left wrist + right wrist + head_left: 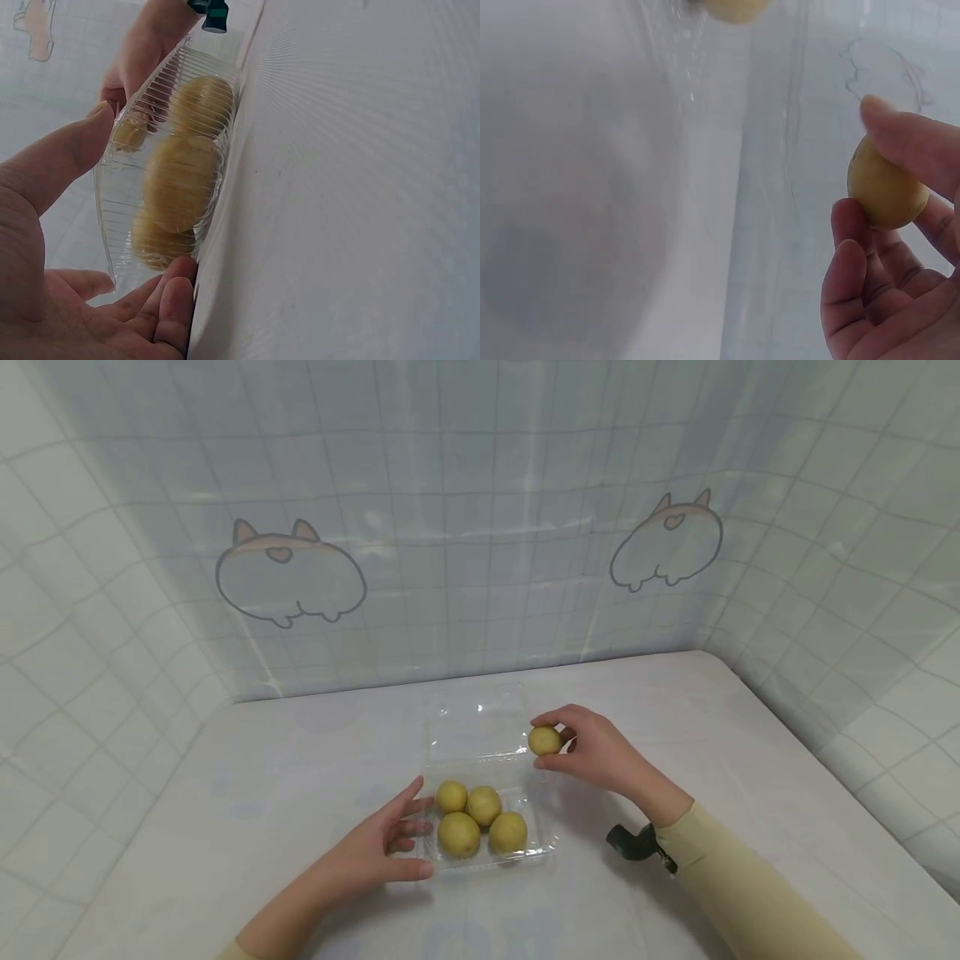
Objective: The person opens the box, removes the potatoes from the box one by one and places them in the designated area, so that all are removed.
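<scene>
A clear plastic clamshell box (pixel 534 852) lies on the table, lid (pixel 477 727) folded back away from me. Several yellow round fruits (pixel 458 835) sit in its near half. My right hand (pixel 592 747) pinches another yellow round fruit (pixel 544 741) between thumb and fingers, raised beside the lid's right edge. That fruit (pixel 887 186) shows plainly in the right wrist view. My left hand (pixel 382 843) is at the box's left end, fingers spread and loosely bent. In the left wrist view, the fingertips (pixel 177 304) lie against the ribbed box wall (pixel 112 217).
A white cloth (pixel 315 760) covers the table. Behind it and at both sides hang pale grid-patterned curtains (pixel 465 568), with cartoon animal drawings (pixel 291 575) at the back. A dark device (pixel 637 843) sticks out at my right wrist.
</scene>
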### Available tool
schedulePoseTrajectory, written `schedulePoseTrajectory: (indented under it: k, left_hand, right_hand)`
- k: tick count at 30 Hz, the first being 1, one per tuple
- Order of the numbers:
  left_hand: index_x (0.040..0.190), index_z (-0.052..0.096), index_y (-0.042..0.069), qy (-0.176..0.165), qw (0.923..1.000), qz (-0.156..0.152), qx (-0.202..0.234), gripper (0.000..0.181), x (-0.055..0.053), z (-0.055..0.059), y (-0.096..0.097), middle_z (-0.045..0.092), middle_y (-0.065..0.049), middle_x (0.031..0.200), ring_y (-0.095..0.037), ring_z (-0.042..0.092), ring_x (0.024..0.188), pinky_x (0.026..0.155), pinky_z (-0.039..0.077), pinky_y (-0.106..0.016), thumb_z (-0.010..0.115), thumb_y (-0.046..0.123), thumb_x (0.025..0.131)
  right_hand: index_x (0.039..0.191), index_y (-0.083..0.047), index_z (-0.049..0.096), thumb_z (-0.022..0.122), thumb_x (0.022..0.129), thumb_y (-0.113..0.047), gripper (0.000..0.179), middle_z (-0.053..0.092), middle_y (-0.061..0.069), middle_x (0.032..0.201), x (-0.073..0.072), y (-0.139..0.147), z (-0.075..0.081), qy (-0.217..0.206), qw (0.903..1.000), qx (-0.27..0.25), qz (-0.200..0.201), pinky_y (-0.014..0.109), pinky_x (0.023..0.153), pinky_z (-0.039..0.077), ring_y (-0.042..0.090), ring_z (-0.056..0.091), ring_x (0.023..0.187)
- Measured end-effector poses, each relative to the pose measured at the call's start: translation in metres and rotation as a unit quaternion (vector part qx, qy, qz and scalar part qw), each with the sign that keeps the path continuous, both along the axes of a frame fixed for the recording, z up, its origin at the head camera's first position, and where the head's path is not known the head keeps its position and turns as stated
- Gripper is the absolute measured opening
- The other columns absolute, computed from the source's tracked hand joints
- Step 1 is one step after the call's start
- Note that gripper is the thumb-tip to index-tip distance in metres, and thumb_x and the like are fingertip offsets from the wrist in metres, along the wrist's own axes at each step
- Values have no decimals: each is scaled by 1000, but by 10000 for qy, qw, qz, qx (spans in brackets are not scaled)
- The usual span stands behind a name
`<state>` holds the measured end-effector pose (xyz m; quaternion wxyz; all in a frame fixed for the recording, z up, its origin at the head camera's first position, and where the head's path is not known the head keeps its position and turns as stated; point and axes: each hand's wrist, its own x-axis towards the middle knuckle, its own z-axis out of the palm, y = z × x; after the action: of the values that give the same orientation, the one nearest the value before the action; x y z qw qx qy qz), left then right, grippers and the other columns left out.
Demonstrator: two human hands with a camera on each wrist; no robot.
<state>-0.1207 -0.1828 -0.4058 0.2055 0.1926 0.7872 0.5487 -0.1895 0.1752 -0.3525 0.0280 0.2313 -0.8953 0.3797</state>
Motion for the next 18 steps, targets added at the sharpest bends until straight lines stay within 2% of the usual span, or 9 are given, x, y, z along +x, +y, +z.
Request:
schedulePoseTrajectory:
  k: [8,14,18]
  left_hand:
    - [160,7,15,19,10000,-22,-24,106,1,2,1,33,-15,156,-31,46,133,100,43,-26,81,16,84]
    - [160,7,17,-23,10000,-2,-48,106,1,2,0,33,-13,157,-30,46,132,99,44,-23,81,17,84]
    - [160,7,18,-42,10000,-15,-20,106,1,2,0,33,-13,157,-30,46,132,99,44,-23,80,16,84]
  right_hand:
    - [127,-19,66,85,79,-30,52,61,-3,114,-12,20,0,-129,9991,-123,-377,34,73,54,18,61,91]
    - [129,-14,65,83,81,-21,51,61,2,119,-18,29,-4,-72,9988,-157,-452,34,75,54,20,61,94]
    - [129,-12,64,82,82,-17,51,61,4,121,-22,33,-8,-195,9983,-138,-531,35,75,53,23,61,98]
